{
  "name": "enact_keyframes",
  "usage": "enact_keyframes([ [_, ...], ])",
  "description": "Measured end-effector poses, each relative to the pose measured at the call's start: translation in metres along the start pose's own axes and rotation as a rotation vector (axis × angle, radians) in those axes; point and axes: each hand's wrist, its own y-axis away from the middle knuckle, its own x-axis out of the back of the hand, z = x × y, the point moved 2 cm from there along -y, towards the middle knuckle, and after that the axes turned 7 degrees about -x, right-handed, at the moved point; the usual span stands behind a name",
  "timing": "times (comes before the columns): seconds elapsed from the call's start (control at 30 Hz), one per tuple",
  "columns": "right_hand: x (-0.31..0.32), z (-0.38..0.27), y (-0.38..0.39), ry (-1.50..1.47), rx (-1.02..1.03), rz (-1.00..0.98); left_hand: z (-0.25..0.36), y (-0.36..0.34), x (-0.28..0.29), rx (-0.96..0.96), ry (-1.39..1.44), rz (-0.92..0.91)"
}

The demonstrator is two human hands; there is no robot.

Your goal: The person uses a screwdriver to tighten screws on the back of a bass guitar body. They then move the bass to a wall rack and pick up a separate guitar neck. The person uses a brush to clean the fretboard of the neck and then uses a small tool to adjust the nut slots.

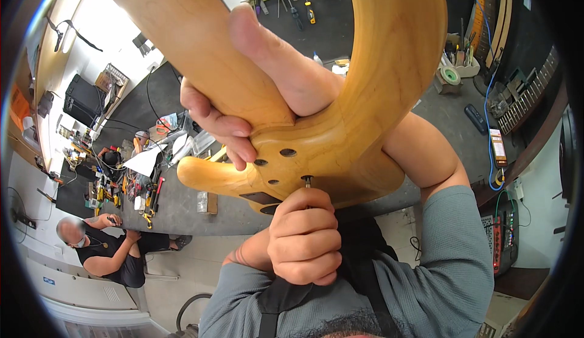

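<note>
The guitar (353, 137) is smooth, honey-coloured wood. Right fingers (210, 119) clasp its neck (194, 40); left fingers (307, 241) grip a thin tool (308, 183).

Dark workbench (176, 213), scattered tools (157, 196) (crowded, too small to tell apart), brown box (212, 203), possibly a black remote control (475, 119)

Guitar (359, 140) over bench (182, 211) edge, tools (156, 195) left, fretted neck (535, 95) right
</note>
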Motion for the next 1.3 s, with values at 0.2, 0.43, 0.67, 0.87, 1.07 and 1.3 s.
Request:
enact_keyframes([
  [0.2, -0.015, -0.006, 0.015, -0.102, -0.079, -0.024, 0.005, -0.005, -0.007, -0.066, -0.065, -0.010],
  [0.43, -0.023, -0.012, 0.017, -0.076, -0.091, 0.002, 0.004, -0.021, 0.008, -0.084, 0.001, -0.176],
  [0.67, -0.023, -0.018, 0.018, -0.090, -0.115, 0.026, -0.005, -0.043, 0.025, -0.138, 0.056, -0.479],
  [0.87, -0.015, 0.000, 0.005, -0.078, -0.077, -0.068, -0.012, -0.047, 0.026, -0.104, 0.143, -0.510],
  [1.07, 0.000, -0.004, 0.005, -0.046, -0.057, 0.032, -0.017, -0.039, 0.020, -0.055, 0.166, -0.344],
  [1.3, -0.008, -0.004, 0.000, 0.003, -0.042, 0.051, -0.007, -0.047, 0.037, -0.112, 0.156, -0.020],
])
